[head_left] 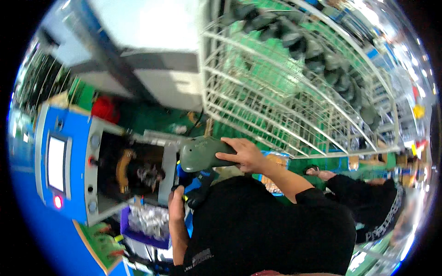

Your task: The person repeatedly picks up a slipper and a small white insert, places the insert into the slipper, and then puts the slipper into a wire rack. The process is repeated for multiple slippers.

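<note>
My right hand point(246, 154) grips a grey-green moulded piece point(200, 154), rounded like a shoe form, and holds it in front of my chest. Just below it my left hand point(176, 198) is closed around a blue and black object point(193, 183) with a small yellow-green spot; its exact shape is hidden. Both hands are close to the open dark chamber point(133, 172) of a blue machine point(76, 152). My black shirt point(267, 230) fills the lower middle of the view.
A white wire rack cart point(285, 106) carrying several dark grey moulded pieces point(317, 50) stands above and right. The machine has a lit screen point(56, 163) and a red button point(58, 201). A purple bin point(147, 225) holds pale parts. Another person's sandalled foot point(317, 172) is at right.
</note>
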`<action>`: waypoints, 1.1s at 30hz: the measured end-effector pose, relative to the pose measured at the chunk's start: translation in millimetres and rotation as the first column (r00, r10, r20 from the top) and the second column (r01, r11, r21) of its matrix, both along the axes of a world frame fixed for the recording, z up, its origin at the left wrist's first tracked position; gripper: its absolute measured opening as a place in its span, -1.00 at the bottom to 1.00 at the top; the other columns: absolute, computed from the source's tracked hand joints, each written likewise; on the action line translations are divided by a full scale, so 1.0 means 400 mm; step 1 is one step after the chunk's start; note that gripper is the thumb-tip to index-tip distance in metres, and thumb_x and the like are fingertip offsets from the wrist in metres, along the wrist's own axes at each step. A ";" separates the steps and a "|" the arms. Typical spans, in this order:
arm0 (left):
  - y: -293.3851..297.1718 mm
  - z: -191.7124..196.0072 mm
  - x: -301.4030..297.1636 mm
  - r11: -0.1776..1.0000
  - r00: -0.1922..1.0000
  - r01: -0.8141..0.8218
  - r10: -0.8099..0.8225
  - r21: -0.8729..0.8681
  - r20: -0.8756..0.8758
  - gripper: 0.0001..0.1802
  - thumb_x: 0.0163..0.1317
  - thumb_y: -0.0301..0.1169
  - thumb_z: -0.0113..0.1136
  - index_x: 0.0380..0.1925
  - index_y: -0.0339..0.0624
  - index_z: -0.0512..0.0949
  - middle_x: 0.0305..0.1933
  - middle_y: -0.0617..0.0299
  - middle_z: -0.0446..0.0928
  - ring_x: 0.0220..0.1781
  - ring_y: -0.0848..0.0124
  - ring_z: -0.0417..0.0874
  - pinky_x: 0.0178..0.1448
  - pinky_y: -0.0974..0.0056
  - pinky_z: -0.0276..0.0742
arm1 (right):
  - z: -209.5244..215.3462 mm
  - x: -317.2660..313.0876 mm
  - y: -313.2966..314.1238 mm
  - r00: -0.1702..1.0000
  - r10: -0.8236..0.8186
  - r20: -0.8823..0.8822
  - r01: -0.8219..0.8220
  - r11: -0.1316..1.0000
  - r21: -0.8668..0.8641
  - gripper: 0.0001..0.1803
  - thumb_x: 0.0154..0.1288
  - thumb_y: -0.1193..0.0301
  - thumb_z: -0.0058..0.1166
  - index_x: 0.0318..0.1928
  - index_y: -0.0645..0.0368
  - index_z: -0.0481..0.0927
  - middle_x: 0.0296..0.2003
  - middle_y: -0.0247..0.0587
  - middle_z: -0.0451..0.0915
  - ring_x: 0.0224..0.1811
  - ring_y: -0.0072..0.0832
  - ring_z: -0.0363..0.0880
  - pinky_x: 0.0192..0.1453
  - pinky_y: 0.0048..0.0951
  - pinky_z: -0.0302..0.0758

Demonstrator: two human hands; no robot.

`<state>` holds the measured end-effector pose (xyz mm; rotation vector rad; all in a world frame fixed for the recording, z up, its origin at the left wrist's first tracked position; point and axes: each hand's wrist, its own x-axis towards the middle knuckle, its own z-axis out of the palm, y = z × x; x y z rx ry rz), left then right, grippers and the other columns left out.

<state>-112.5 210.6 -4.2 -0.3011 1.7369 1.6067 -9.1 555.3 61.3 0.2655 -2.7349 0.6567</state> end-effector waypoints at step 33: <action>-0.696 0.072 0.542 0.290 0.200 -0.899 0.938 0.327 -0.281 -0.39 0.21 -0.47 0.27 0.30 -0.34 0.51 0.36 0.01 0.52 0.34 0.12 0.57 0.48 0.08 0.40 | -0.217 -0.554 -0.027 0.769 -0.186 0.612 0.602 0.533 -0.594 -0.59 0.54 0.34 0.08 0.23 0.35 0.59 -0.06 -0.08 0.75 -0.26 -0.54 0.69 -0.23 -0.50 0.60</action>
